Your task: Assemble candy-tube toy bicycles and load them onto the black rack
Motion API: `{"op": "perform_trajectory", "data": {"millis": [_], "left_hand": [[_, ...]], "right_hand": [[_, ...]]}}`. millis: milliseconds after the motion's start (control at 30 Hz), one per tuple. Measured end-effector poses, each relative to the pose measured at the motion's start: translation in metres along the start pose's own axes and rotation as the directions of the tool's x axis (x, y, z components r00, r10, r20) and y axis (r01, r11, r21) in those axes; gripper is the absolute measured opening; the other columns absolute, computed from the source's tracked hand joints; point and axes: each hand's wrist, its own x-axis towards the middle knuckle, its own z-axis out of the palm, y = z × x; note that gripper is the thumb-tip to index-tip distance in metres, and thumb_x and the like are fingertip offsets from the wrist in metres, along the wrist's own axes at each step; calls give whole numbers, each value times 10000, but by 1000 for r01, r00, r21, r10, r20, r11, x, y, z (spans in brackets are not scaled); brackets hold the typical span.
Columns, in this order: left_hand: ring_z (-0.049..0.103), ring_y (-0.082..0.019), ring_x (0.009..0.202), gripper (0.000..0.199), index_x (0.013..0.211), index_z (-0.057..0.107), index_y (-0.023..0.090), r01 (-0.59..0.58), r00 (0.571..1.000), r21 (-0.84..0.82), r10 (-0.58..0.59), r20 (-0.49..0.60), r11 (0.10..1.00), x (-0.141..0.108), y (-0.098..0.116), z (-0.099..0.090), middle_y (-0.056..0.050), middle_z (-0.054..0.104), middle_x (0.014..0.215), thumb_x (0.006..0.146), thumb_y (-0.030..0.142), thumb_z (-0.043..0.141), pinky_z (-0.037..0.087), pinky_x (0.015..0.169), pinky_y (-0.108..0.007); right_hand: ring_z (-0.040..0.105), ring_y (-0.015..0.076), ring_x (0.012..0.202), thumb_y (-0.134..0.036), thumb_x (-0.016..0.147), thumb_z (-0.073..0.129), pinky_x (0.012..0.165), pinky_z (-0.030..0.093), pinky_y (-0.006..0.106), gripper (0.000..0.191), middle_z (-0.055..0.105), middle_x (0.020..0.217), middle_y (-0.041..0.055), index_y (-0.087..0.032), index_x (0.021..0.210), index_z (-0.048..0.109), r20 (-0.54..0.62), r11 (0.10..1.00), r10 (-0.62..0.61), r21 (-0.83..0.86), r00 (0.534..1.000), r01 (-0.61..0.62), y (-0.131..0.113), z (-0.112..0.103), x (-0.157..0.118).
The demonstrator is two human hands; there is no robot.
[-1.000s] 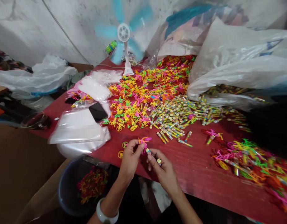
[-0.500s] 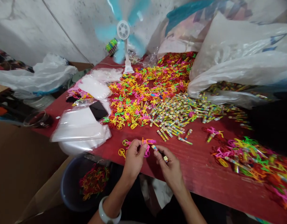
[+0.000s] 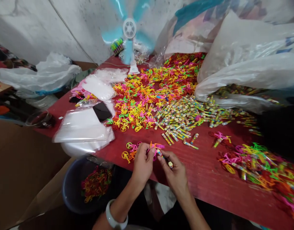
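My left hand pinches a string of small plastic toy bicycles; a pink and orange toy bicycle sticks out past the fingertips, and yellow and green wheels show on the other side. My right hand is closed around small printed tubes. One printed tube points from the thumb and finger at the pink toy, close to or touching it. The pale end of another tube peeks out lower in the same hand. Both hands are just above the table's front edge.
Beyond my hands a heap of toy bicycles meets a heap of printed tubes on the red table. Clear bags, a phone and a fan stand left and behind. More toys lie right; a tub sits below.
My left hand has moved slightly right, bringing the toy bicycle closer to the tube in my right hand. The whole view has shifted a little.
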Motion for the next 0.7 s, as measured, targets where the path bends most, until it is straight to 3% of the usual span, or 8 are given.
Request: {"op": "perform_trajectory", "data": {"millis": [167, 400, 633, 700], "left_hand": [[449, -163, 760, 163, 733, 411, 218, 6, 999, 44, -5, -35, 999, -2, -5, 5, 3, 451, 767, 894, 246, 417, 378, 730, -294], [459, -192, 789, 182, 702, 364, 231, -20, 999, 136, 25, -34, 991, -6, -9, 15, -19, 444, 779, 875, 176, 386, 396, 749, -327], [483, -193, 786, 205, 693, 329, 233, 44, 999, 190, -43, -5, 981, -15, -13, 26, -38, 474, 810, 844, 108, 391, 403, 720, -322], [493, -201, 797, 189, 704, 356, 228, 38, 998, 233, -48, 36, 972, -16, -12, 28, -48, 490, 820, 849, 113, 388, 411, 730, -336]], "right_hand": [[660, 172, 813, -249, 862, 566, 726, 530, 278, 167, 697, 885, 39, -224, 997, 661, 14, 993, -109, -45, 994, 109, 6, 3, -8], [686, 200, 807, -266, 856, 556, 697, 561, 298, 166, 720, 886, 55, -221, 969, 669, 55, 996, -42, -78, 998, 46, 10, -3, -19], [701, 219, 849, -174, 804, 496, 716, 581, 332, 305, 729, 955, 56, -235, 1053, 660, 48, 970, -138, -194, 989, 145, 28, -8, -35], [700, 220, 838, -191, 805, 496, 703, 577, 331, 295, 730, 948, 56, -233, 1047, 659, 59, 970, -116, -210, 991, 126, 30, -7, -39]]}}
